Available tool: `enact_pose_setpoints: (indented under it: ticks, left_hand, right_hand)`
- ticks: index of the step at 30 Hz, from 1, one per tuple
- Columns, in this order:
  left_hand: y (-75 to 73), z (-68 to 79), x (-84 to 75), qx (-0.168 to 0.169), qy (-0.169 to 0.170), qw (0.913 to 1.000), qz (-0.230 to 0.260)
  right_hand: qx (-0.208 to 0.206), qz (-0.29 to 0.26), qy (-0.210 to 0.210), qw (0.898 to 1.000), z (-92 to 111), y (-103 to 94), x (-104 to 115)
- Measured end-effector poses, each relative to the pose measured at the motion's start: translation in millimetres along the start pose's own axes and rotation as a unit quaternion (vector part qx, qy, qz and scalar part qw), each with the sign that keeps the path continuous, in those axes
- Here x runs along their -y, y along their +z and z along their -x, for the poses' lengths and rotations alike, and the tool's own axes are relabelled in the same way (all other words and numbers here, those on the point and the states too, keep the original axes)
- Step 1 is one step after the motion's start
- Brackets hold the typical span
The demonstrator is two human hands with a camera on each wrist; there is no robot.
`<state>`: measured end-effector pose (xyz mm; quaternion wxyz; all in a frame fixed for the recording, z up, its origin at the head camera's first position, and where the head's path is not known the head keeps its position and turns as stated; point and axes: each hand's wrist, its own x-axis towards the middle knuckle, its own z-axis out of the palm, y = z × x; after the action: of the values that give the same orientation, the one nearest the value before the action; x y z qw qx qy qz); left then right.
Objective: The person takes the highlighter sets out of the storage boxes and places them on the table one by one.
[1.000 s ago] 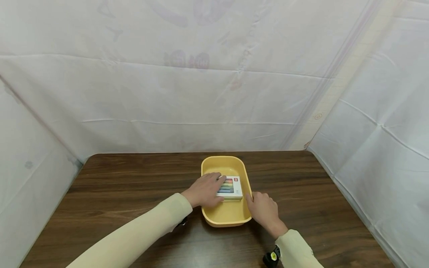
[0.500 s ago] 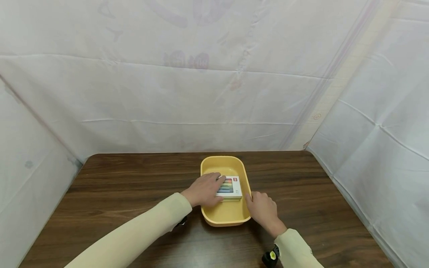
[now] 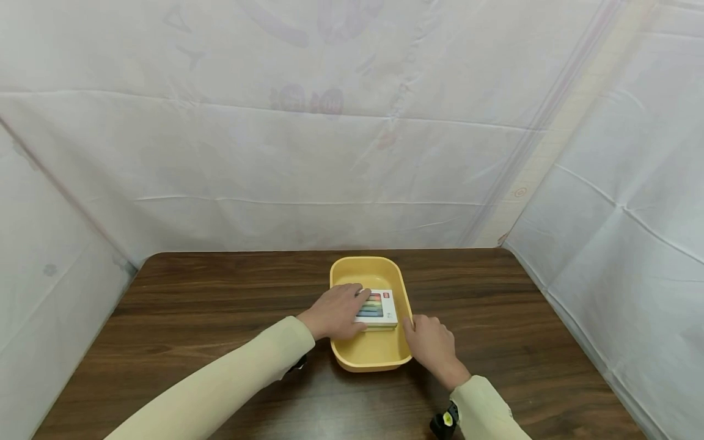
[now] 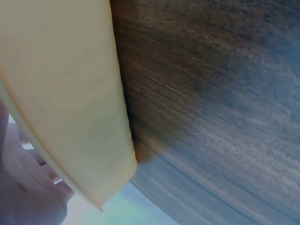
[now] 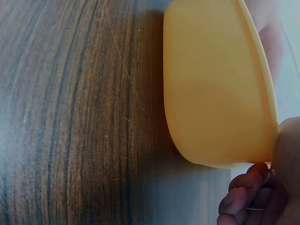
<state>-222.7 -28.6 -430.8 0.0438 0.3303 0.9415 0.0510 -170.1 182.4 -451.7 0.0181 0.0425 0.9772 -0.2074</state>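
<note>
In the head view, a yellow plastic basin (image 3: 367, 354) stands on the dark wooden table. Inside it lies a flat white box (image 3: 390, 308) whose front shows a row of coloured pen-like sticks. My left hand (image 3: 337, 310) reaches over the basin's left rim and grips the left part of this box, thumb at the near edge and fingers toward the far edge. The hand covers that end of the box. On the right side, my right hand (image 3: 431, 342) holds the basin's rim, thumb over the edge. Its curled fingers (image 5: 239, 197) show below the rim in the right wrist view.
The wood-grain tabletop (image 3: 220, 293) extends to both sides of the basin. White sheeting (image 3: 308, 171) hangs behind the table and along its left and right sides. Dark straps sit at both wrists, under pale sleeves (image 3: 236, 379).
</note>
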Motion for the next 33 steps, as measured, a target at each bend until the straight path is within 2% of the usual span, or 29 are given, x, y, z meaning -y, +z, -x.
enact_pose_setpoints:
  ticks: [19, 33]
  left_hand:
    - [-1.2, 3.7, 1.0, 0.008, -0.007, 0.9999, -0.003]
    - [2.1, 6.0, 4.0, -0.03, 0.005, 0.9995, 0.002]
  right_hand:
    - [-0.004, -0.011, 0.0, 1.0, 1.2, 0.6, 0.3]
    - [-0.011, -0.011, -0.001, 1.0, 1.0, 1.5, -0.2]
